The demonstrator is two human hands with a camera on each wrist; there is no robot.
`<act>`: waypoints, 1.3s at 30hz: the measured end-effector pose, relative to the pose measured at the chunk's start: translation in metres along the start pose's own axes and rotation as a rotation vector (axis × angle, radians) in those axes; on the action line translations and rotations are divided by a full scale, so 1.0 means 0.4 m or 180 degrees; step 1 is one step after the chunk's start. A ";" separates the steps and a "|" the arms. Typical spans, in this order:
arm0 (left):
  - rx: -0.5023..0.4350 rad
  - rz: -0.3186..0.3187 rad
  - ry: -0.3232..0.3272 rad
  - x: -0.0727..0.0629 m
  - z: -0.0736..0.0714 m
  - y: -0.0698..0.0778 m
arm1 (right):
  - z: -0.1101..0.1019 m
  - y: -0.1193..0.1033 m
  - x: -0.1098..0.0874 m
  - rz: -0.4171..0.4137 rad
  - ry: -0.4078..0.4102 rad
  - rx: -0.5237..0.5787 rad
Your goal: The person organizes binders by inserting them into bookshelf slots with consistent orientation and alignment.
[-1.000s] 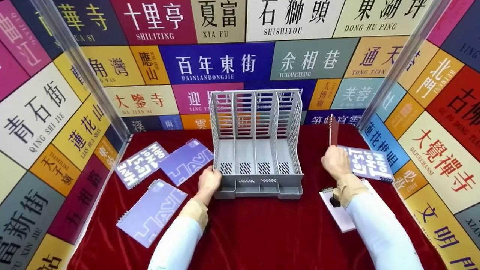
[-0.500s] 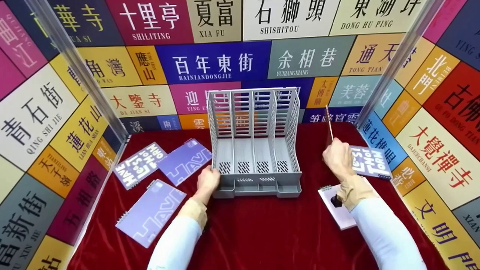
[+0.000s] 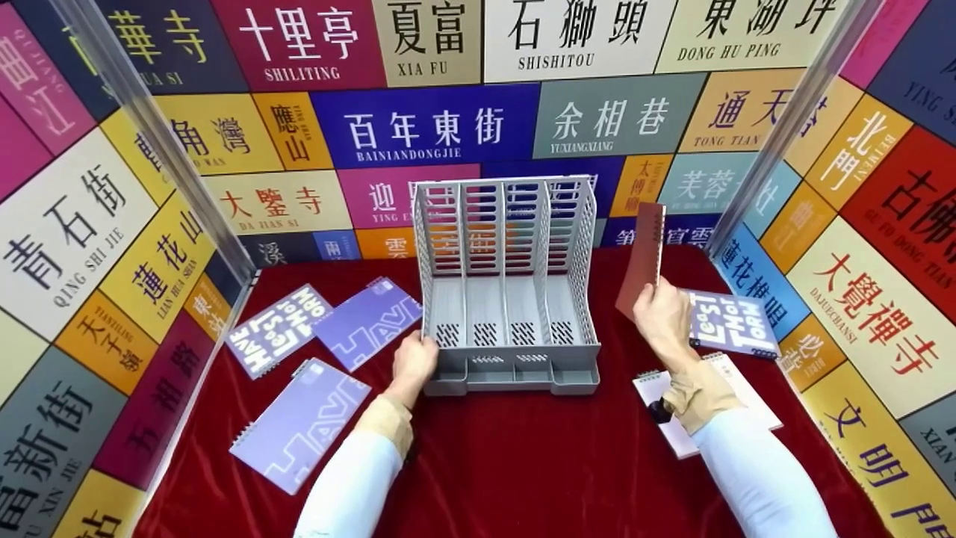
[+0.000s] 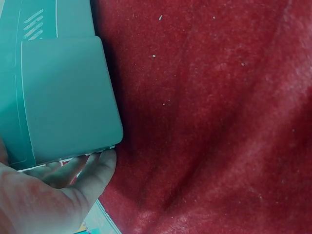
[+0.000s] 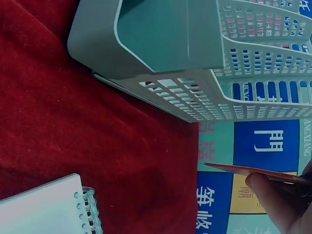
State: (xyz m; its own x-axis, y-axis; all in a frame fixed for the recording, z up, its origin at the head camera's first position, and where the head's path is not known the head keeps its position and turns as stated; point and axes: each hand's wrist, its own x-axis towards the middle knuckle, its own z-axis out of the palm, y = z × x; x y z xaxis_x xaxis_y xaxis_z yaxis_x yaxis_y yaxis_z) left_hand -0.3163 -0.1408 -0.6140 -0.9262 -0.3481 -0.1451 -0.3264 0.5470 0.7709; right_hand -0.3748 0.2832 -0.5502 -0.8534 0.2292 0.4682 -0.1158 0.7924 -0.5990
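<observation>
- Lying at the far left of the red cloth [image 3: 508, 463], the white-lettered notebook [image 3: 278, 331] has its right edge against the purple notebook [image 3: 370, 321].
- Just nearer the person, the lilac notebook [image 3: 300, 426] lies flat at a slant, well apart from the rack.
- The left hand [image 3: 414, 360] grips the rack's near left corner, bent fingers along its side and thumb at the front edge (the left wrist view shows the fingertips close to the base).
- The grey rack [image 3: 515, 366] stands in the middle of the cloth, its four slots upright and a shallow tray across its front.
- The red notebook [image 3: 642, 258] is held upright over the cloth, to the right of the rack and apart from it.
- The right hand [image 3: 665, 314] pinches its near edge, thumb and fingers closed on it.
- Pale ring-bound paper [image 3: 747, 396] shows either side of the right sleeve [image 3: 762, 467] (one pad or two, I cannot tell).
- Beyond it, another lettered notebook [image 3: 732, 323] lies flat, partly behind the right hand.
</observation>
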 end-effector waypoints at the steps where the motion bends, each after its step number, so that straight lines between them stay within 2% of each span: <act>1: -0.0001 -0.0004 -0.0003 0.000 0.000 0.000 | 0.000 -0.002 -0.003 -0.0015 0.0015 0.0031; 11: -0.0004 -0.0024 -0.0026 0.005 0.005 -0.004 | 0.000 -0.033 -0.022 -0.0105 0.0083 0.0222; 25: -0.0001 -0.0041 -0.0024 0.000 0.000 0.002 | 0.005 -0.061 -0.057 -0.0537 0.0412 0.0380; 31: 0.0018 -0.0046 -0.0045 0.000 0.001 0.002 | 0.014 -0.068 -0.073 -0.0645 0.0432 0.0482; 39: 0.0005 -0.0023 -0.0063 0.003 -0.001 0.001 | 0.023 -0.081 -0.094 -0.0751 0.0616 0.0545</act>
State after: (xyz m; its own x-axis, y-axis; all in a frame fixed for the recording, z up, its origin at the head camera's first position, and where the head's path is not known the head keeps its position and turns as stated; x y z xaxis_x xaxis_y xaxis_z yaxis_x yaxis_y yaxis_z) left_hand -0.3175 -0.1412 -0.6139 -0.9274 -0.3369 -0.1628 -0.3332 0.5458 0.7688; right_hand -0.3437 0.2437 -0.5541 -0.6825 0.1671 0.7115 -0.3960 0.7336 -0.5522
